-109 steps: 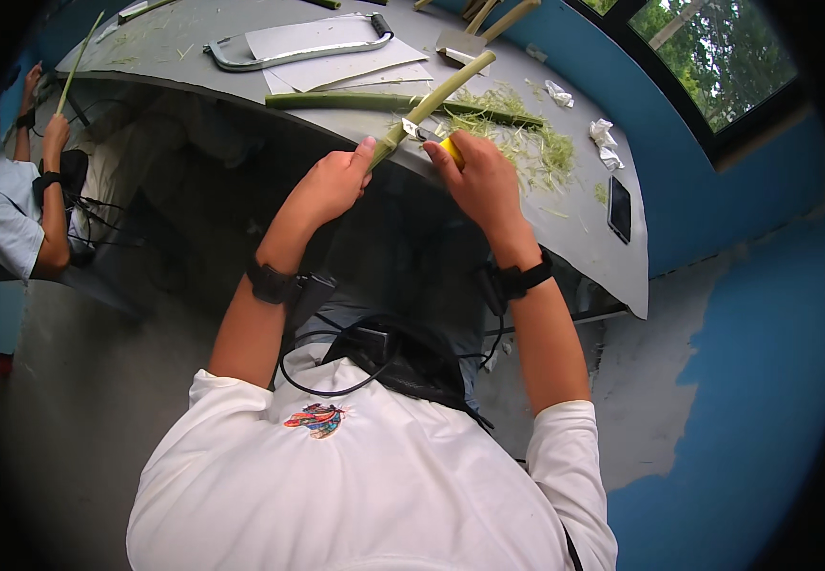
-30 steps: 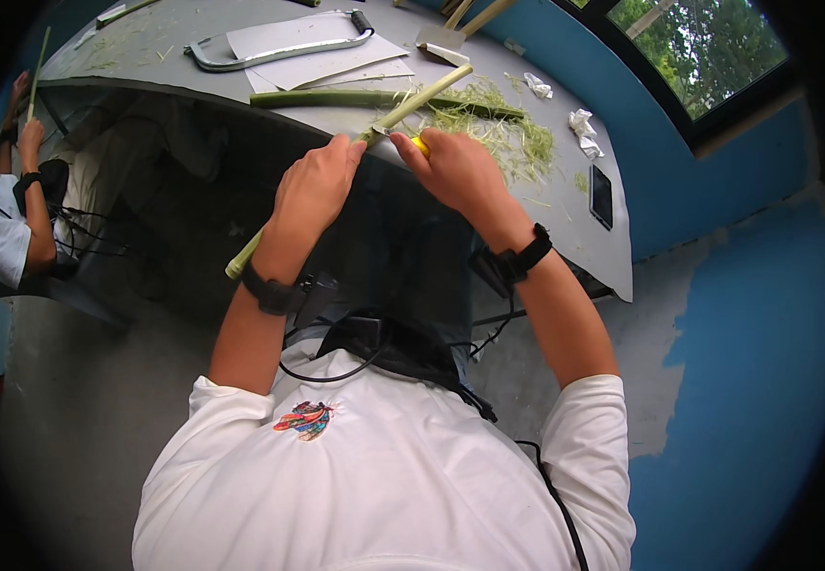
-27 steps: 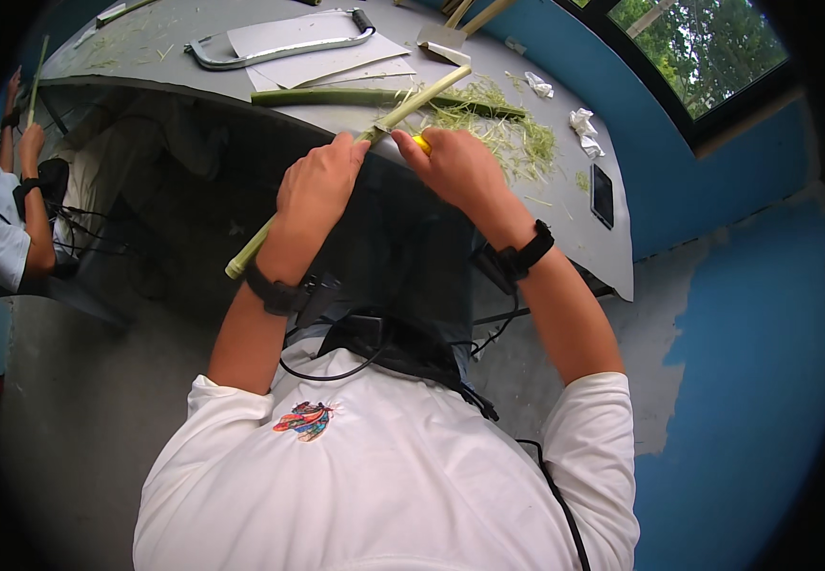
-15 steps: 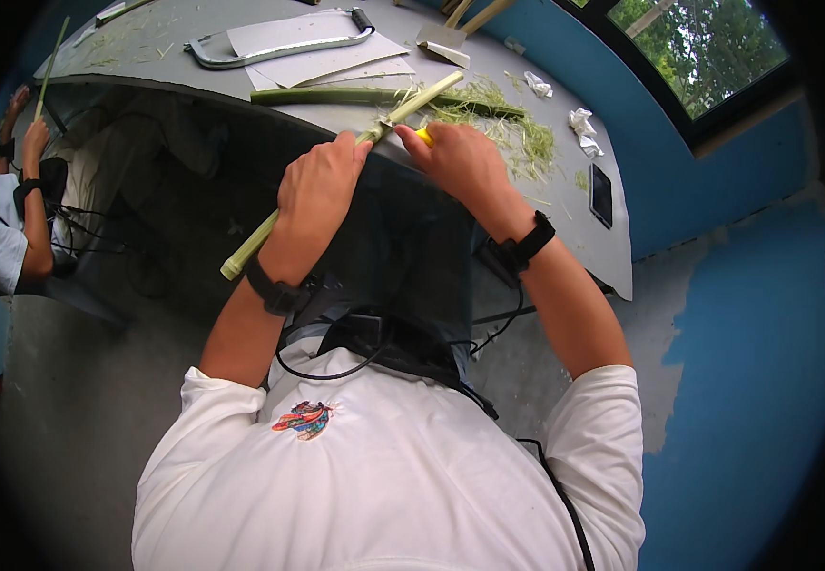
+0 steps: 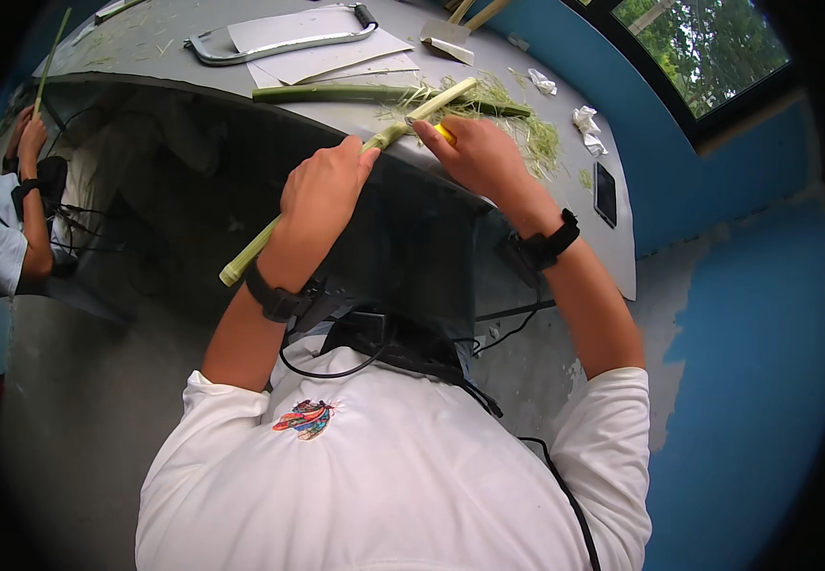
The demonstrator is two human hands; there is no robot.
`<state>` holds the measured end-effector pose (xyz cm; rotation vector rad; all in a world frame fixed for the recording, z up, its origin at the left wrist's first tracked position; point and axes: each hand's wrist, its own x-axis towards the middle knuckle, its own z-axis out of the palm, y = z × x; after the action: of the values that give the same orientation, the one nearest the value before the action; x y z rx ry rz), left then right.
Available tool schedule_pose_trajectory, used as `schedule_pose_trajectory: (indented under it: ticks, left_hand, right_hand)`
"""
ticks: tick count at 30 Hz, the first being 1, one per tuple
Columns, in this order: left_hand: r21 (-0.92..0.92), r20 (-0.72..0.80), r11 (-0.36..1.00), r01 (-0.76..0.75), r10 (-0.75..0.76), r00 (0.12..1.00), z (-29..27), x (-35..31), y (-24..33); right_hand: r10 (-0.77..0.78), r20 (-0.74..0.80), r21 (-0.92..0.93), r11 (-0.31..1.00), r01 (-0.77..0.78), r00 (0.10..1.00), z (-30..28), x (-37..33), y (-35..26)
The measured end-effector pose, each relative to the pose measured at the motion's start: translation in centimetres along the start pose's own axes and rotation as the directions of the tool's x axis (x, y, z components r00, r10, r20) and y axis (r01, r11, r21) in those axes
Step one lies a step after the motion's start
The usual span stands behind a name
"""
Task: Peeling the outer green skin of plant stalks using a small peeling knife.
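A pale green bamboo stalk (image 5: 446, 97) slants from beside my left forearm up over the table edge, its far part scraped whitish. My left hand (image 5: 325, 195) is closed round its middle, below a node. In my right hand (image 5: 481, 157) is a yellow-handled knife (image 5: 446, 133), gripped with the thumb pointing along it. Its small blade touches the stalk just beyond the node; most of the handle is hidden by the fingers. Behind the stalk, a darker green bamboo length (image 5: 336, 94) lies across the table amid thin green shavings (image 5: 538, 138).
On the grey table (image 5: 160, 48) lie a hacksaw (image 5: 279, 45) on white paper, a wide-bladed tool (image 5: 448, 38), crumpled tissues (image 5: 587, 128) and a phone (image 5: 605, 194). At far left, another person (image 5: 3, 224) holds a thin green strip. A blue wall borders the right.
My right hand with the knife has moved a little to the right, away from my left hand. The stalk's far end has shifted slightly right too. My left hand keeps its grip.
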<state>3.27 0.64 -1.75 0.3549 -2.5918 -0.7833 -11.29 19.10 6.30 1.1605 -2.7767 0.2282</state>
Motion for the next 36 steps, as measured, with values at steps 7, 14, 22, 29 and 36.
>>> schedule_pose_trajectory:
  ticks: [7,14,22,29,36]
  left_hand:
    - [0.039,-0.013,0.999,-0.014,0.015,1.000,-0.4,-0.2,0.6]
    - [0.004,-0.033,1.000,-0.017,0.017,0.999,-0.5,-0.3,0.3]
    - [0.026,-0.021,1.000,-0.009,0.010,1.000,-0.4,-0.2,0.5]
    - [-0.004,-0.028,1.000,-0.022,0.022,0.999,-0.1,0.1,0.1]
    - [0.009,-0.017,1.000,-0.008,0.008,1.000,-0.6,0.2,0.5]
  right_hand:
    - [0.072,-0.010,0.018,0.997,-0.072,0.997,0.1,1.0,2.3]
    - [0.081,0.064,0.097,0.991,-0.087,0.995,-0.5,0.3,0.0]
    - [0.117,0.104,0.077,0.989,-0.125,0.988,0.1,-0.2,-0.6]
    - [0.036,-0.044,0.061,0.998,-0.033,0.998,1.2,-0.2,0.4]
    - [0.048,-0.081,-0.147,0.987,-0.059,0.996,0.5,1.0,2.8]
